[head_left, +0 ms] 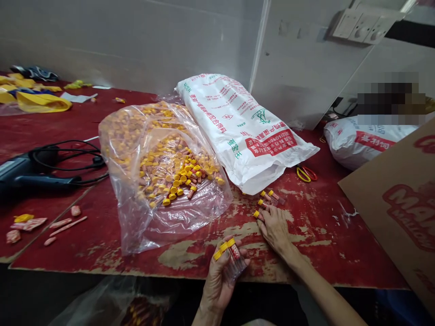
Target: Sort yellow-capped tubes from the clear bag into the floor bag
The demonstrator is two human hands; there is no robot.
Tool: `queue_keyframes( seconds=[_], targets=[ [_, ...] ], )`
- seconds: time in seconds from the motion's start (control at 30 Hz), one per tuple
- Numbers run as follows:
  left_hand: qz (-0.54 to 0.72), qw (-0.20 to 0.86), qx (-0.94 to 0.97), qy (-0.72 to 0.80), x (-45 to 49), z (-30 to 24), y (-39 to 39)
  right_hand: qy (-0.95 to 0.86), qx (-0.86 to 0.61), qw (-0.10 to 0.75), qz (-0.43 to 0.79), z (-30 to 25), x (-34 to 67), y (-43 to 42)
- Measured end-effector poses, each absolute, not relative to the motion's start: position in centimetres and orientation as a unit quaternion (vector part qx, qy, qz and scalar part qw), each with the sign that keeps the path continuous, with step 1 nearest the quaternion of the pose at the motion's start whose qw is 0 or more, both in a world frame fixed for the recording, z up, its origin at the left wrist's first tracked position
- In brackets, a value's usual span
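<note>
My left hand (219, 271) is closed around a few small clear tubes (237, 254) with yellow caps and red printed labels, held side by side just over the table's front edge. Further right, my right hand (277, 231) rests low on the table. Its thumb and fingers are around one yellow-capped tube (258, 216), though part of that tube is hidden. More such tubes (272, 198) lie just beyond its fingertips. A large clear plastic bag (136, 226) full of yellow-capped tubes (183, 178) lies with its mouth towards me.
Behind the tubes lies a white printed sack (238, 127), with yellow-and-red-handled scissors (306, 174) at its right. A cardboard box (401, 199) stands on the right, near another white sack (367, 140). A corded dark tool (44, 174) and pink wrapped pieces (61, 223) occupy the left.
</note>
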State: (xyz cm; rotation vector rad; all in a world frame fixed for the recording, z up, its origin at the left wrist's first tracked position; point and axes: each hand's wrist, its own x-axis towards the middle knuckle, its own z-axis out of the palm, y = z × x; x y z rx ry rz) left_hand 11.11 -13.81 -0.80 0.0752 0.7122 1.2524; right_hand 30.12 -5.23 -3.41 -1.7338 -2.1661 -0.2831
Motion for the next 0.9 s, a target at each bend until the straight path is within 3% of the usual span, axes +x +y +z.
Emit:
queue_keyframes(
  seconds=[0.13,0.33,0.43,0.77,0.83,0.9],
  targets=[
    [0.566,0.757,0.046,0.322,11.1,-0.8,-13.7,-0.811,-0.562,0.162,-0.002,-1.7,30.4,-6.6],
    [0.563,0.756,0.044,0.331,11.2,-0.7,-13.5,-0.805,-0.582,-0.106,0.043,3.6,31.2,-6.3],
    [0.558,0.757,0.038,0.338,11.1,-0.7,-13.6,-0.803,-0.574,-0.155,0.051,3.2,30.3,-5.9],
    [0.55,0.781,0.003,0.297,11.3,-0.7,-12.8,-0.759,-0.631,-0.142,0.075,1.5,30.2,-5.5],
    [0.549,0.794,-0.003,0.26,11.1,-0.9,-13.0,-0.754,-0.645,-0.075,0.093,1.1,30.7,-6.3],
    [0.555,0.801,-0.007,0.225,11.0,-1.1,-13.3,-0.738,-0.651,0.079,0.157,0.4,30.4,-7.6]
  ],
)
